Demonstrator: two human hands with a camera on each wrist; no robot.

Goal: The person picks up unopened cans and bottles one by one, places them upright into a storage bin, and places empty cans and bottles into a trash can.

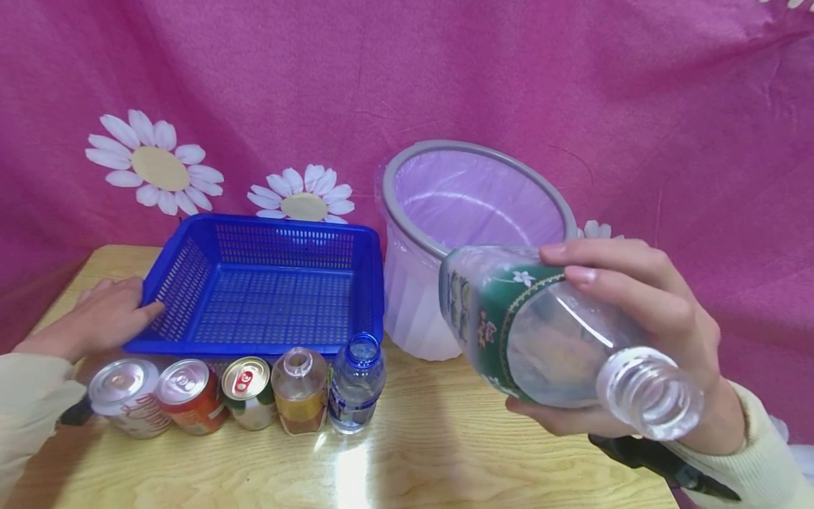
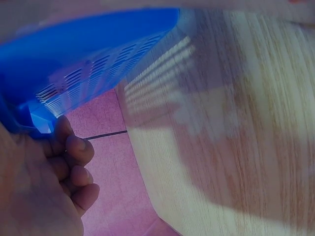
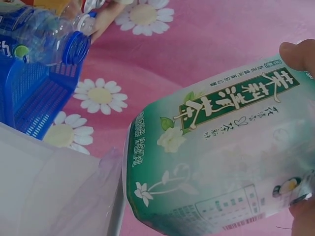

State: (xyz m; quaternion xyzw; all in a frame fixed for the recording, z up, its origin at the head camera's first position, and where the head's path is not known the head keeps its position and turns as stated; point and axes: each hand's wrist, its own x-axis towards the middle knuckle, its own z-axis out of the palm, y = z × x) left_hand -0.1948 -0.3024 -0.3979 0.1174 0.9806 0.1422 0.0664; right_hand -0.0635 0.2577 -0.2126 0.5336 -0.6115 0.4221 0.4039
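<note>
My right hand (image 1: 661, 311) grips a large clear plastic bottle (image 1: 559, 339) with a green flowered label. The bottle lies tilted, its uncapped mouth toward me and its base overlapping the near rim of the bin. Its label with white characters fills much of the right wrist view. At the far left, my left hand (image 1: 104, 314) holds the left rim of a blue plastic basket (image 1: 254, 346), thumb over the rim, fingers outside. In the left wrist view those fingers (image 2: 78, 150) curl by the basket's corner. No items show inside the basket.
A lined bin (image 1: 422, 304) with a grey rim stands right of the basket. Along the basket's front stand a white can (image 1: 130, 399), an orange can (image 1: 193, 399), a green-and-gold can (image 1: 248, 396), a bottle with amber liquid (image 1: 300, 396) and a blue-necked bottle (image 1: 356, 389) on the wooden table (image 1: 439, 452).
</note>
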